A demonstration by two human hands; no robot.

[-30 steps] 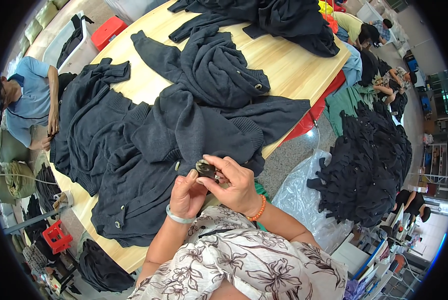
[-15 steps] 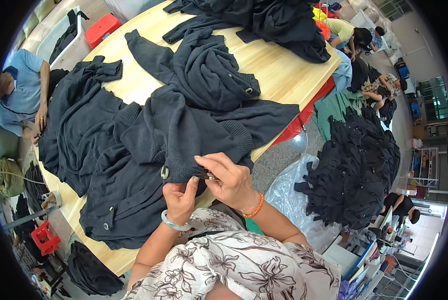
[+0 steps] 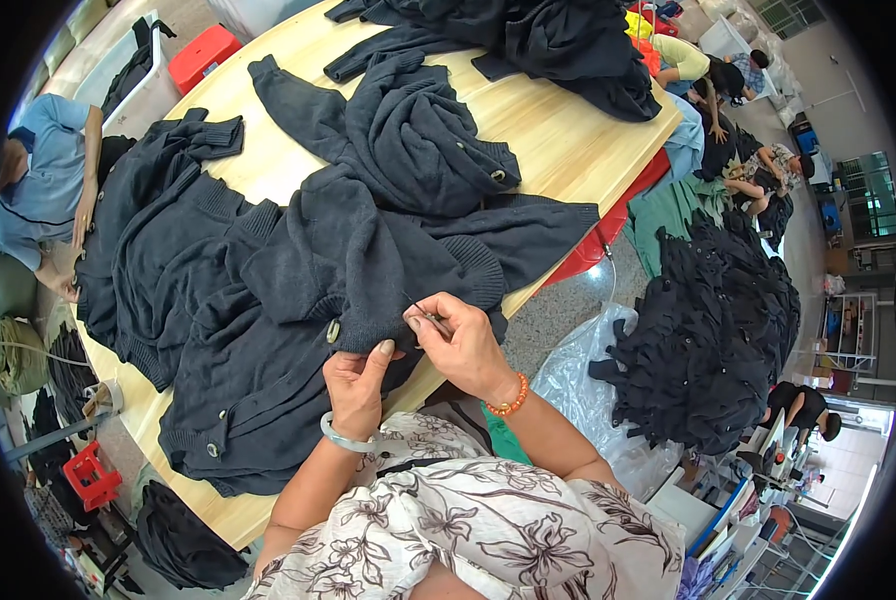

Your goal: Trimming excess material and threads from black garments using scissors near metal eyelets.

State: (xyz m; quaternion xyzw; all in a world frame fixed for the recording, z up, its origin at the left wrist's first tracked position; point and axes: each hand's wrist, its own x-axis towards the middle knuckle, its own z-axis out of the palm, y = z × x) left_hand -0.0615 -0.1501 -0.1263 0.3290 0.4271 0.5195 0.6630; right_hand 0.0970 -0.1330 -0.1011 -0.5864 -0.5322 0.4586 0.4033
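A dark knit cardigan (image 3: 388,265) lies bunched on the table in front of me. My left hand (image 3: 358,388) pinches its near edge between thumb and fingers, just below a pale button (image 3: 334,331). On the right, my right hand (image 3: 463,348) is closed around small dark thread snips (image 3: 426,317), mostly covered by the fingers. Their slim tip points up and left over the knit. More dark knit garments (image 3: 183,270) spread to the left, and another buttoned cardigan (image 3: 418,140) is heaped just beyond.
The wooden table (image 3: 558,130) carries a dark garment pile (image 3: 568,50) at its far end. On the floor at right sits a big heap of dark clothes (image 3: 703,330) beside clear plastic sheeting (image 3: 593,385). A co-worker in blue (image 3: 48,180) handles garments at the left edge.
My right hand has risen slightly away from the left hand, and the snips have turned upward, off the cardigan's edge. The left hand keeps its pinch, with the button tilted slightly.
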